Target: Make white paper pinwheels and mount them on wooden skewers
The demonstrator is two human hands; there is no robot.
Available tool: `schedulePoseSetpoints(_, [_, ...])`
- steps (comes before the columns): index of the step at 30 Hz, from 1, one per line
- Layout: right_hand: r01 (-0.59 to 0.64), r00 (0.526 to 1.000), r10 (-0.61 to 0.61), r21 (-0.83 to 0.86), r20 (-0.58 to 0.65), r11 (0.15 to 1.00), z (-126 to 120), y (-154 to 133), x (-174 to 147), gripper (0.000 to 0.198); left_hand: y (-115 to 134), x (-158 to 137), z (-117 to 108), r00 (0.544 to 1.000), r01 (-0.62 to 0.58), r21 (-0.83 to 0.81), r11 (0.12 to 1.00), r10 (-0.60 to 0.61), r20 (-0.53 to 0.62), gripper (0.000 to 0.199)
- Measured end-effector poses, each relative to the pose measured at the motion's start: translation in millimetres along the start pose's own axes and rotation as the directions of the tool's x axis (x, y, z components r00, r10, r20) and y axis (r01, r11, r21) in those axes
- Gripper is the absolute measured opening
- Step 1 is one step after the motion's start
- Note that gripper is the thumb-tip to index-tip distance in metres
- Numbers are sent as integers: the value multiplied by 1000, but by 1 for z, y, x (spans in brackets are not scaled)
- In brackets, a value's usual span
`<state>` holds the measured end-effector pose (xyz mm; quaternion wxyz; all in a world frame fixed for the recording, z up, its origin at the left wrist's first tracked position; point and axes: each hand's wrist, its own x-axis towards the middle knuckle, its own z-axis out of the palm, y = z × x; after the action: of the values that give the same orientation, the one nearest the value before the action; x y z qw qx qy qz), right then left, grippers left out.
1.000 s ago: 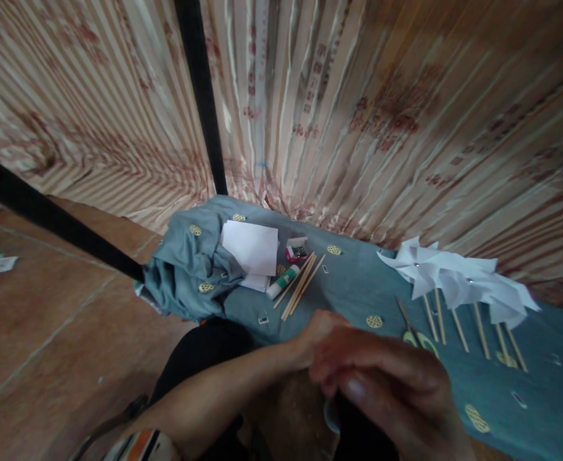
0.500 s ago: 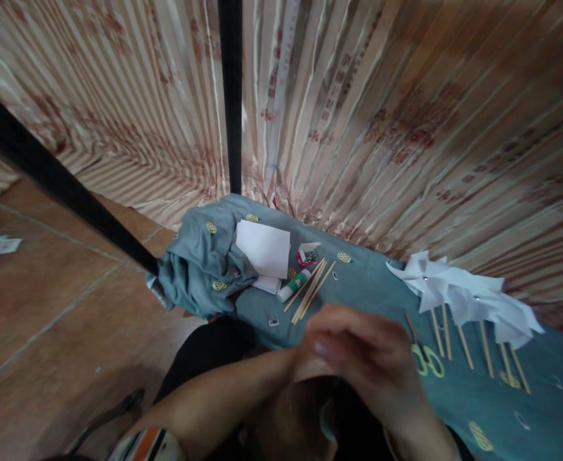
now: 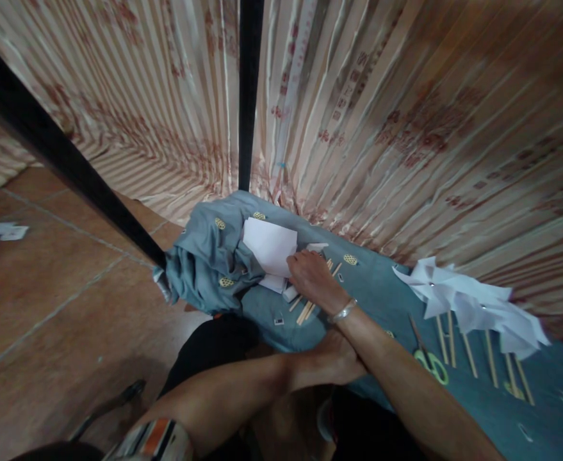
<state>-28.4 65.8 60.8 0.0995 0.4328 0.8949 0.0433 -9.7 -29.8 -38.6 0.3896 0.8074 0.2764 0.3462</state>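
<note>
My right hand (image 3: 312, 276) reaches across my left arm, fingers curled down by the right edge of a stack of white paper (image 3: 270, 244). Under and around it lie several thin wooden sticks (image 3: 305, 314), a glue stick (image 3: 289, 294) and a small box, mostly hidden, with a white flap (image 3: 318, 246). What its fingers grip, if anything, is out of sight. Below the right forearm, my left hand (image 3: 341, 358) is partly covered, and its fingers do not show.
Several white paper pinwheels (image 3: 473, 301) on sticks lie at the right of the blue-grey cloth (image 3: 377, 288). Scissors with green handles (image 3: 430, 362) rest beside them. Black poles (image 3: 250, 96) and a striped curtain (image 3: 348, 128) stand behind and to the left.
My hands were together in front of me, blurred. Now the right hand has moved forward and left onto the sticks and box, while the left stays back beneath the right forearm.
</note>
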Motion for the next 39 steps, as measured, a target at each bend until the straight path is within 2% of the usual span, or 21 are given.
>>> schedulePoseSetpoints(4, [59,998,-59,-36,17,998,5,-2,5,22,-3,1,5,996,-54,117,992,61,-57,13])
schedulePoseSetpoints(11, [84,996,-87,-84,-34,993,3,-3,2,24,-2,2,-1,999,-49,121,991,48,12,7])
schedulePoseSetpoints(14, [72,995,-78,-109,-54,991,-5,-2,3,22,2,4,-8,999,11,83,996,-15,45,4])
schedulePoseSetpoints(18, [56,994,-70,-149,-87,987,-21,5,3,21,11,6,-22,993,114,-11,993,-114,14,20])
schedulePoseSetpoints(21, [-6,988,-21,-168,-156,986,-40,19,1,22,17,7,-31,978,162,-83,983,-150,143,16])
schedulePoseSetpoints(23, [-86,952,34,-158,-305,984,-52,33,-4,24,18,8,-35,967,178,-100,979,-155,205,17])
schedulePoseSetpoints(26, [-132,860,82,-65,-504,989,-63,60,-21,25,17,9,-39,968,188,-96,977,-168,187,18])
schedulePoseSetpoints(28, [-168,790,155,35,-593,985,-65,78,-40,24,17,9,-40,967,202,-100,974,-182,180,18])
schedulePoseSetpoints(31, [-316,657,333,155,-677,936,-64,99,-84,24,18,9,-42,963,225,-106,968,-204,178,17])
schedulePoseSetpoints(34, [-489,525,456,183,-718,853,-59,103,-136,28,17,8,-44,964,229,-105,968,-210,163,16])
schedulePoseSetpoints(35, [-536,509,477,170,-717,827,-55,100,-152,29,16,8,-45,967,221,-109,969,-203,156,15])
schedulePoseSetpoints(36, [-578,472,491,163,-732,800,-48,95,-167,29,15,8,-46,969,216,-113,970,-199,145,15])
schedulePoseSetpoints(38, [-610,532,525,130,-664,782,-28,81,-190,27,13,8,-48,974,208,-113,971,-196,114,14])
schedulePoseSetpoints(39, [-608,545,522,119,-656,785,-15,74,-199,25,12,8,-50,977,202,-104,974,-193,93,13])
